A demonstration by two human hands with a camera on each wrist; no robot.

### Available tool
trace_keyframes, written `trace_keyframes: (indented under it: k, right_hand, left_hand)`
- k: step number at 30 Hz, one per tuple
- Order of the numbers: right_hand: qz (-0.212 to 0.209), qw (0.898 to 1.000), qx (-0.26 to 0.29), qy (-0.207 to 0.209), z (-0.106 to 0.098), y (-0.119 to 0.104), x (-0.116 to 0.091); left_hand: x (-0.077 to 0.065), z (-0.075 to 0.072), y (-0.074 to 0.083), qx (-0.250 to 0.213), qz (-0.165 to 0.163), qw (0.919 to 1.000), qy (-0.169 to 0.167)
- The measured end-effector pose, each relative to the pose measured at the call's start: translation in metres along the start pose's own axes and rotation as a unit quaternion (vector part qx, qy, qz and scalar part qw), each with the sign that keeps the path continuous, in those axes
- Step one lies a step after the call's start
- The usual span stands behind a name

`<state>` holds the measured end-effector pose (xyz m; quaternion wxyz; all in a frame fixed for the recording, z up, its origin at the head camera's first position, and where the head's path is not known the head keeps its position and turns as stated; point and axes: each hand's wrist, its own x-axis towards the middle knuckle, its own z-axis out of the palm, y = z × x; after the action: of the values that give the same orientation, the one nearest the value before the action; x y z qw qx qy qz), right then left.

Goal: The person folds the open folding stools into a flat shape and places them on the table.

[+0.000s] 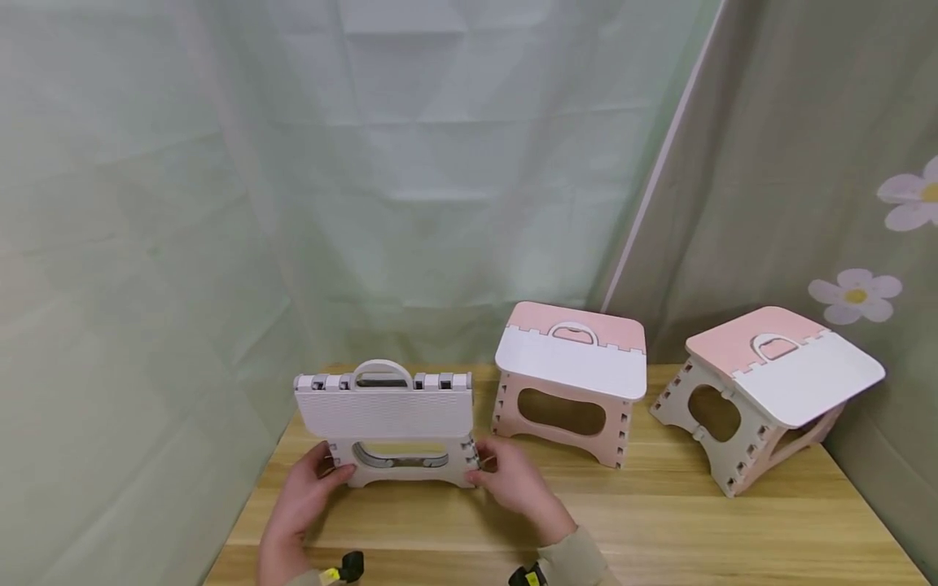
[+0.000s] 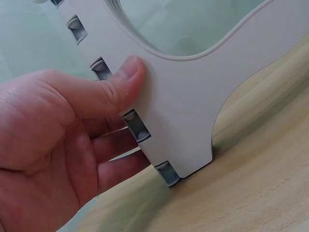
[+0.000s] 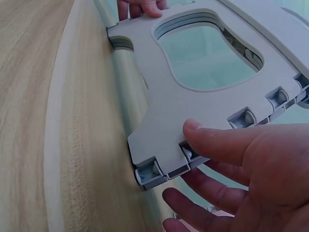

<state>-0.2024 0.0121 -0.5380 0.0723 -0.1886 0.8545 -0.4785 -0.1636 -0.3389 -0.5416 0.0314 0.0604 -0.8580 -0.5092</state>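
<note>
A white folding stool (image 1: 388,413), folded nearly flat, stands upright on its legs, its handle loop on top. My left hand (image 1: 302,490) grips the lower left edge of its leg panel; in the left wrist view the thumb lies on the front face (image 2: 178,106) and the fingers go behind. At the opposite lower edge my right hand (image 1: 513,478) holds the panel, thumb on the front beside the hinge slots, as the right wrist view shows (image 3: 231,159). An oval cutout opens through the panel between both hands.
To the right stands an unfolded pink and white stool (image 1: 567,366). Farther right is a second unfolded stool (image 1: 777,382), turned at an angle. All are on a wooden table (image 1: 659,529). Pale green curtains (image 1: 440,203) hang behind and on the left.
</note>
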Motion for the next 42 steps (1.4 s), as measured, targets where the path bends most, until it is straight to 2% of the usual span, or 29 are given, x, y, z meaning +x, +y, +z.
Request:
trace_keyframes:
  k: [7,13,20,32,37,42]
  right_hand:
    - [-0.005,1.0,-0.001,-0.004,0.0005,0.0018,-0.0001]
    - [0.013,1.0,0.006,-0.009,0.0011,-0.001,-0.0006]
    - [0.027,0.999,0.009,-0.016,0.002,-0.0033,-0.0013]
    - [0.029,0.999,-0.004,-0.017,0.008,0.0029,0.0004]
    - [0.015,0.999,-0.031,-0.019,0.0088,0.003,0.0009]
    - [0.011,0.999,-0.031,-0.019,0.0098,0.0021,-0.0003]
  left_hand:
    - [0.0007,0.0035,0.0006,-0.016,0.003,0.9999,-0.003]
    - [0.0032,0.0016,0.0026,-0.001,-0.003,1.0,-0.001]
    - [0.0019,0.0014,0.0029,-0.014,-0.006,0.9999,-0.003]
    - [0.0016,0.0006,0.0039,-0.01,-0.009,0.9999,-0.006]
    - [0.0019,0.0012,0.0031,-0.018,-0.004,0.9998,0.001]
    - [0.0032,0.0033,0.0013,-0.024,-0.002,0.9997,0.009]
